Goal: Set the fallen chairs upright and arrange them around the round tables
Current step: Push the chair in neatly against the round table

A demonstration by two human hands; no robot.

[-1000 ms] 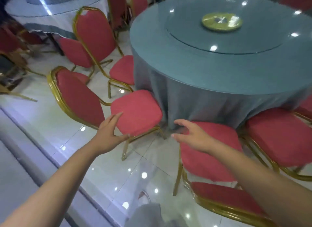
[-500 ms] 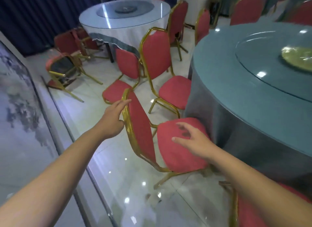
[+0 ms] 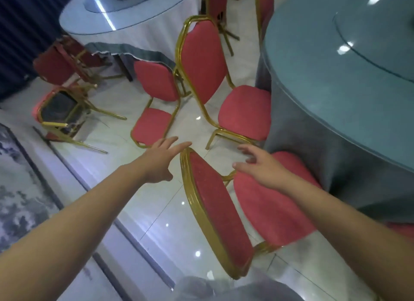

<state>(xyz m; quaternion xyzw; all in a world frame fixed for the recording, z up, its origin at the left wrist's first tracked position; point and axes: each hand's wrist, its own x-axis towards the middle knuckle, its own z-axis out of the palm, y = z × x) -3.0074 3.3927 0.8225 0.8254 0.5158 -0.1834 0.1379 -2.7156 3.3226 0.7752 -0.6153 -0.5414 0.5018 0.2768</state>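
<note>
A red chair with a gold frame [image 3: 215,208] stands upright right below me, its seat against the blue-grey round table [image 3: 349,81]. My left hand [image 3: 160,160] reaches out flat, fingertips at the top of that chair's backrest. My right hand [image 3: 261,166] hovers with spread fingers over the gap between backrest and seat, holding nothing. A second upright chair [image 3: 206,60] stands further along the same table. A smaller-looking upright chair [image 3: 154,103] stands behind it. One chair [image 3: 60,112] lies tipped over on the floor at the left.
A second round table [image 3: 143,20] with a white cloth stands at the back, with more red chairs [image 3: 60,63] piled beside it. A dark curtain hangs at the far left. A painted wall panel [image 3: 20,188] runs along my left. Glossy tiled floor lies between the tables.
I have come closer to the near chair and look down on it. My right hand has lifted off its seat. My left hand stays at the backrest's top.
</note>
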